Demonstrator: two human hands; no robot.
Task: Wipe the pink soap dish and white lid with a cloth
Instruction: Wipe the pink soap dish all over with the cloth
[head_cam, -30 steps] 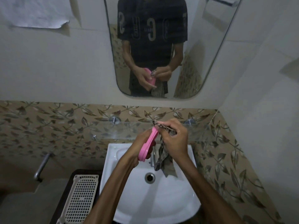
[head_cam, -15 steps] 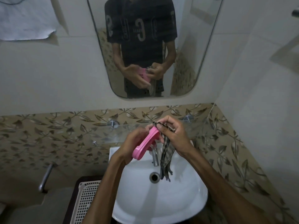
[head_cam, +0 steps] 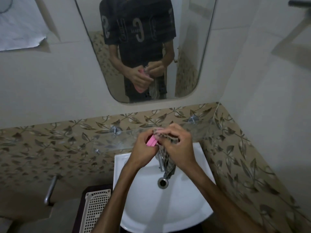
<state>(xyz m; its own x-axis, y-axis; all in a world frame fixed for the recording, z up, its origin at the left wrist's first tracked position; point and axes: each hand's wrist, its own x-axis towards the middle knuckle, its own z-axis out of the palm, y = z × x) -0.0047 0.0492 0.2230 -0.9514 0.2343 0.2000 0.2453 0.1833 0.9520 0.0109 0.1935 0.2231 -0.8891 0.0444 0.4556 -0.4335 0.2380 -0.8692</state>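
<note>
My left hand (head_cam: 144,145) grips the pink soap dish (head_cam: 151,142) above the back of the white basin; only a short pink edge shows between my fingers. My right hand (head_cam: 178,145) pinches a striped grey-brown cloth (head_cam: 169,167) against the dish, and the rest of the cloth hangs down over the tap toward the drain. Both hands touch at the dish. The white perforated lid (head_cam: 94,211) lies flat on a dark surface left of the basin.
The white basin (head_cam: 185,207) sits below my hands with the chrome tap (head_cam: 161,163) and drain (head_cam: 162,182). A glass shelf (head_cam: 117,140) runs along the leaf-patterned tiles. A mirror (head_cam: 146,47) hangs above. A metal handle (head_cam: 50,190) sticks out at lower left.
My hands have closed in together around the dish, covering most of it. The cloth is bunched tighter against the pink edge. The view has tilted a little.
</note>
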